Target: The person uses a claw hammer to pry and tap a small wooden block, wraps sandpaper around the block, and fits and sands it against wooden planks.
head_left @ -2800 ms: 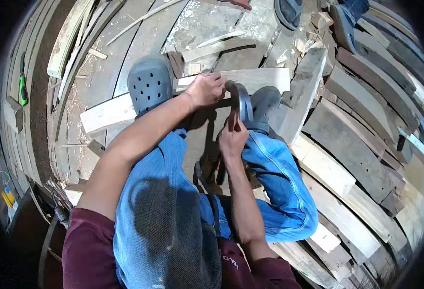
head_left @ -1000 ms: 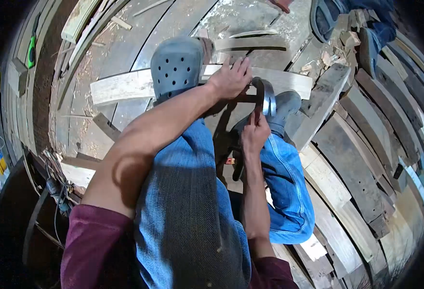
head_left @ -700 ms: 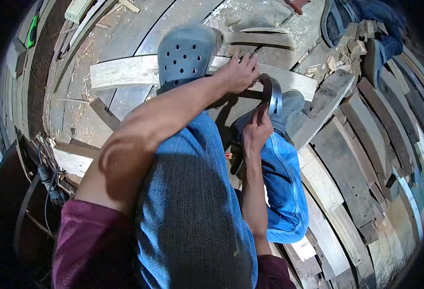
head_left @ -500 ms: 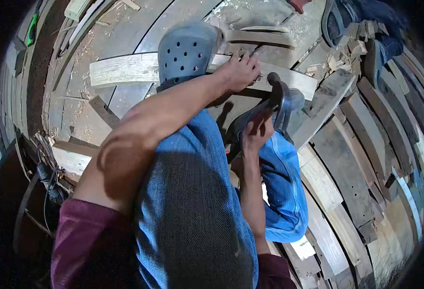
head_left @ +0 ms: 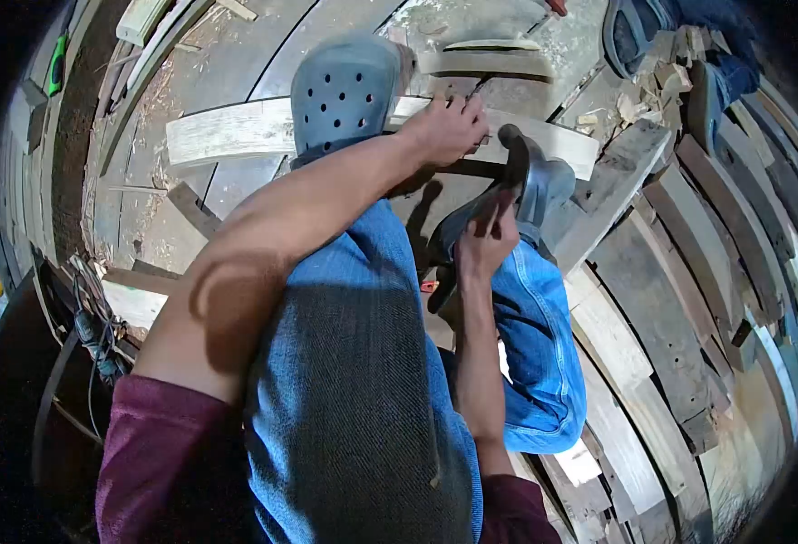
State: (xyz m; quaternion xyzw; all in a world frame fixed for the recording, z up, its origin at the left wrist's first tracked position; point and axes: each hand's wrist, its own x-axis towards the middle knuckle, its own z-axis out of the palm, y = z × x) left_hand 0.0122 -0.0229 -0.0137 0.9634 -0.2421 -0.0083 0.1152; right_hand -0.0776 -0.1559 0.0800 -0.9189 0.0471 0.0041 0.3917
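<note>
A pale, slightly curved wooden board [head_left: 236,132] lies crosswise on the floor, pinned under a grey clog [head_left: 343,95] on my foot. My left hand [head_left: 453,130] is bent over the board's middle, its fingers curled against the wood. Closer to my body, my right hand [head_left: 490,240] is closed around a dark tool [head_left: 523,163] with a curved, round-ended part that reaches toward the board. My fingers and the leg hide much of it, so its kind is unclear. My other clog [head_left: 558,181] is just right of it.
Several wooden pieces [head_left: 689,231] are lined up on the right, beside a heavy beam [head_left: 612,186]. Another person's shoe [head_left: 626,41] is at the upper right, near wood offcuts [head_left: 671,77]. Cables [head_left: 91,326] lie at the left; shavings litter the floor.
The view has shifted slightly. The fingers of my left hand have moved a little on the board; both hands otherwise keep nearly the same places.
</note>
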